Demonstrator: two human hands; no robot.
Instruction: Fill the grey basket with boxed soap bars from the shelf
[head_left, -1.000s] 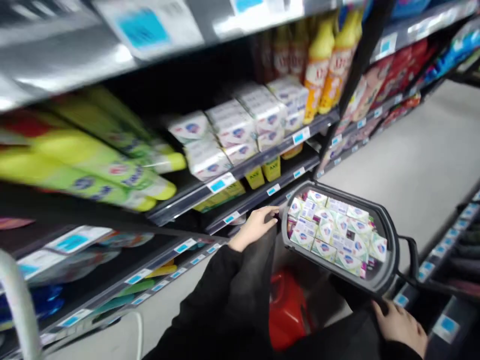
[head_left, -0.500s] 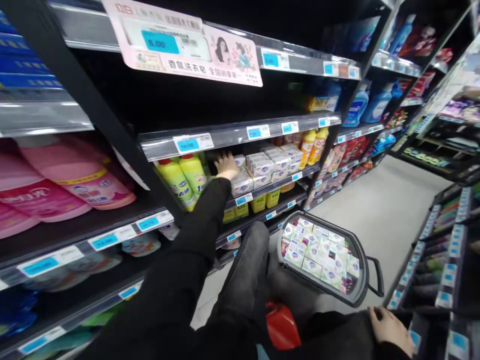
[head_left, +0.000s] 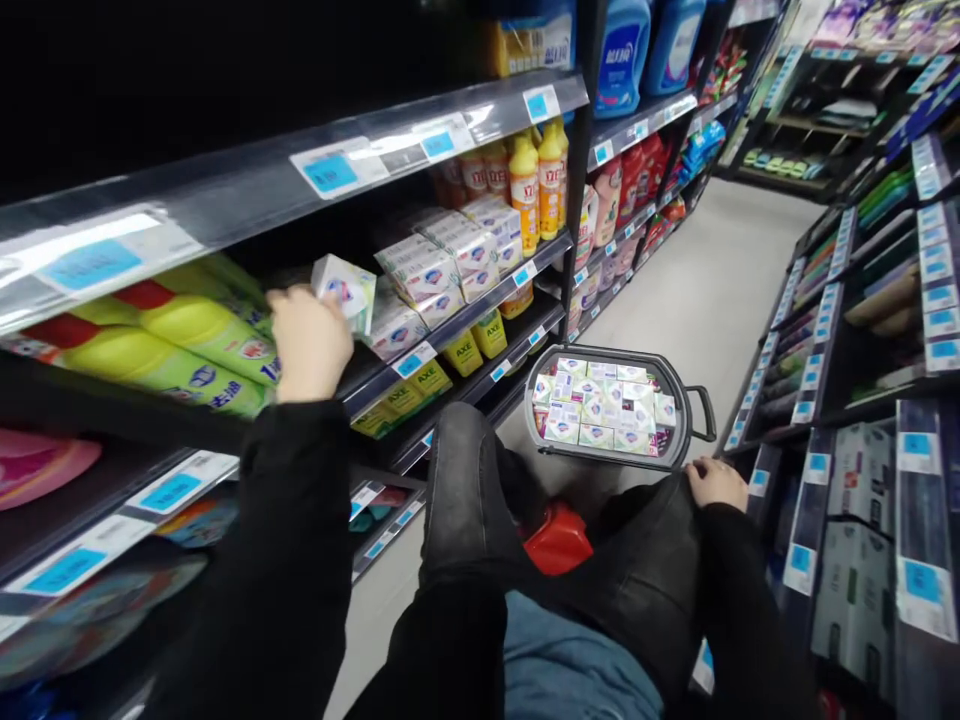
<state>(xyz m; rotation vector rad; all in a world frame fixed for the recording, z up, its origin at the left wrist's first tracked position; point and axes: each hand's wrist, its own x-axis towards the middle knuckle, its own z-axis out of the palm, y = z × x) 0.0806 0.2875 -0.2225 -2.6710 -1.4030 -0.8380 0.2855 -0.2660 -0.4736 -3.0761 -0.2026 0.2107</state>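
My left hand (head_left: 309, 337) is raised at the middle shelf and grips a small white soap box (head_left: 345, 289) with a blue and red logo. More boxes of the same soap (head_left: 442, 265) are stacked on that shelf just to its right. My right hand (head_left: 715, 482) rests closed on my right knee, close to the near rim of a grey basket (head_left: 679, 455) on the floor, which is filled with several of the same soap boxes.
Yellow-green bottles (head_left: 187, 340) lie on the shelf left of my hand, and yellow bottles (head_left: 536, 180) stand further right. A red stool (head_left: 559, 538) sits under my legs. Shelving with blue price tags (head_left: 817, 440) lines the right side of the aisle.
My left hand went from the basket up to the shelf and now comes away holding a soap box. The view has swung and the right hand stays on my knee.
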